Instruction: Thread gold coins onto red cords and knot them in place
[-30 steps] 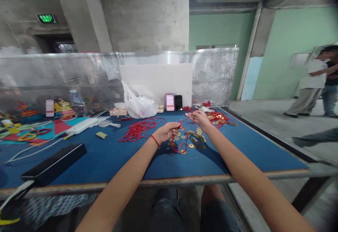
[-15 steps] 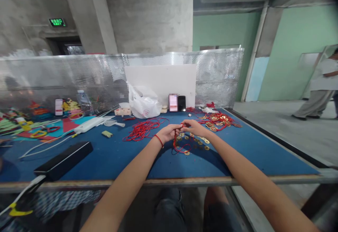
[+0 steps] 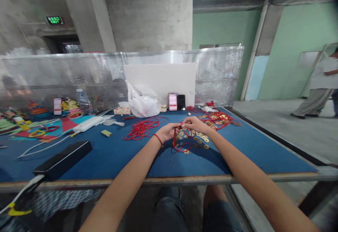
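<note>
Apparently, a knot was being worked in the red cord (image 3: 181,151) at mid-frame, pinched tightly by the fingertips of the left hand (image 3: 169,132) and right hand (image 3: 194,124). Steady tension seemed called for next.

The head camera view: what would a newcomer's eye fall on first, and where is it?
First, probably, the red cord pinched between the left grip and right grip near the centre, over scattered gold-coloured coins on the blue tabletop. Next, the red tangle to their left, and the white plastic bag behind it, before a white board.
</note>
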Tool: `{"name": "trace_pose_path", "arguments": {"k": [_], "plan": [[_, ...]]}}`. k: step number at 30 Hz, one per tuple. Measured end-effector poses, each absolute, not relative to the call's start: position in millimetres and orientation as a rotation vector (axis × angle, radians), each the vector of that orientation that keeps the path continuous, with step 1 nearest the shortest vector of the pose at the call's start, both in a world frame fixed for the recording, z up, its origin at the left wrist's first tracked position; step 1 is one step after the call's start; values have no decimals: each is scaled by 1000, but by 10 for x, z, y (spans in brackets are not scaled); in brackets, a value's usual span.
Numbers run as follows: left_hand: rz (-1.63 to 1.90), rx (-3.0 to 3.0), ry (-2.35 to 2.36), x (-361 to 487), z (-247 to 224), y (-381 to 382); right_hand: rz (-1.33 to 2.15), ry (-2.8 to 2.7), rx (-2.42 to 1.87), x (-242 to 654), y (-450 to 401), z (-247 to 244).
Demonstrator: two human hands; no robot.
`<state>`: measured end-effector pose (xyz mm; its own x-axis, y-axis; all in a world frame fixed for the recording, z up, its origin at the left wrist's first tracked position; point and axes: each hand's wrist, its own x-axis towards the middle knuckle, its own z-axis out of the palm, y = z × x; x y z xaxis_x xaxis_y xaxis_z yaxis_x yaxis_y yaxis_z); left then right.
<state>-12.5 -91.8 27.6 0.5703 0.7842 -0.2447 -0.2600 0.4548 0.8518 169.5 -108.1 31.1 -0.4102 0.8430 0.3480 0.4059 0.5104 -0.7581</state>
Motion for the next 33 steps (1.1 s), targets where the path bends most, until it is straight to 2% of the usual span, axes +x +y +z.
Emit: {"name": "trace_pose_path", "arguments": {"k": [6, 16, 24, 33], "plan": [[710, 894, 691, -124, 302, -939, 911, -1948, -990, 1701, -1126, 337], [886, 1273, 675, -29, 265, -1040, 798, -1908, -1040, 1659, -1103, 307], [873, 1400, 682, -29, 221, -1032, 784, -1931, -1041, 1636, -1136, 336], [814, 1486, 621, -58, 225, -1024, 1119, -1707, -930, 1635, -1123, 311]]}}
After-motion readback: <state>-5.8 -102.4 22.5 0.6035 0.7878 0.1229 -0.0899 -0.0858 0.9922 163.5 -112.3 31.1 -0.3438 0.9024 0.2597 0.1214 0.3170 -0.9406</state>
